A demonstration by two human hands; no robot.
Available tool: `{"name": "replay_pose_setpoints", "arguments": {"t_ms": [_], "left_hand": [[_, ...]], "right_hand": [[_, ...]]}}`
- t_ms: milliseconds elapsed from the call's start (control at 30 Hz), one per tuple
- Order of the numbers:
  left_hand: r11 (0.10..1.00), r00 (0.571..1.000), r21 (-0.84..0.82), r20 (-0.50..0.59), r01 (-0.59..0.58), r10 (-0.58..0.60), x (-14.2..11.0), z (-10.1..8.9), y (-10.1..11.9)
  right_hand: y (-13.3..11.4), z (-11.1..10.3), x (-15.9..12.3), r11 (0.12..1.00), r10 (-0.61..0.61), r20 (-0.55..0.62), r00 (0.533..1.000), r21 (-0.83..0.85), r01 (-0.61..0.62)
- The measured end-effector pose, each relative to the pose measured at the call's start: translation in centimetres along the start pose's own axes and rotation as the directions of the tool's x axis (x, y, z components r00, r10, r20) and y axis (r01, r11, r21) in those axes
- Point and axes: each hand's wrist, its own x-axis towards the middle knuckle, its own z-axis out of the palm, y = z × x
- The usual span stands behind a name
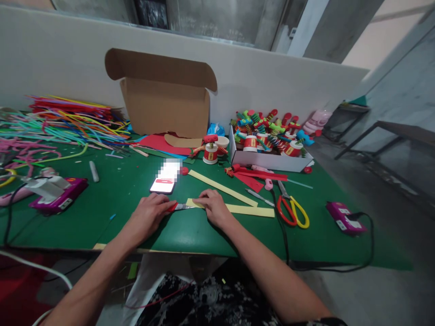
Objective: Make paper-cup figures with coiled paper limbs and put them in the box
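Note:
My left hand [153,213] is closed around a red-handled blade tool [174,207]; whether it is a knife or small scissors I cannot tell. Its silver blade points right and lies at the left end of a pale yellow paper strip [249,210]. My right hand [212,206] pinches and presses that strip near the same end, fingers bent over it, covering part of it. A second yellow strip [224,188] lies slantwise just beyond. Left of it rests a phone [162,186] with a lit screen.
Scissors [292,210] and a white pen [260,196] lie right. A white box [272,160] of spring-armed paper-cup figures stands behind, beside a finished-looking figure [210,154] and an open cardboard box [166,106]. Pipe cleaners [68,122] fill the back left; purple power strips [61,197] flank the table.

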Motion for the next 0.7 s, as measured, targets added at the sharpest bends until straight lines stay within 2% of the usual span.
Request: {"name": "replay_pose_setpoints", "arguments": {"t_ms": [100, 233, 300, 467, 700], "left_hand": [[1.0, 1.0, -0.006, -0.016, -0.001, 0.001, -0.1, 0.0, -0.1], [1.0, 0.999, 0.007, -0.037, -0.012, 0.012, -0.1, 0.2, -0.1], [1.0, 0.999, 0.024, -0.037, -0.018, 0.019, -0.1, 0.2, -0.1], [0.999, 0.998, 0.041, -0.046, -0.031, 0.033, -0.1, 0.3, 0.0], [0.997, 0.999, 0.06, -0.029, -0.04, 0.042, 0.4, 0.4, 1.0]], "right_hand": [[0.3, -0.5, 0.0, 1.0, -0.021, 0.013, 1.0, 0.004, 0.021], [1.4, -2.8, -0.5, 0.98, -0.197, 0.096, 0.976, -0.006, 0.198], [2.1, -3.9, -1.0, 0.965, -0.246, 0.162, 0.956, -0.047, 0.257], [2.6, -4.7, -1.8, 0.964, -0.131, 0.284, 0.95, -0.187, 0.189], [2.3, -4.4, -1.8, 0.967, -0.102, 0.282, 0.954, -0.196, 0.162]]}}
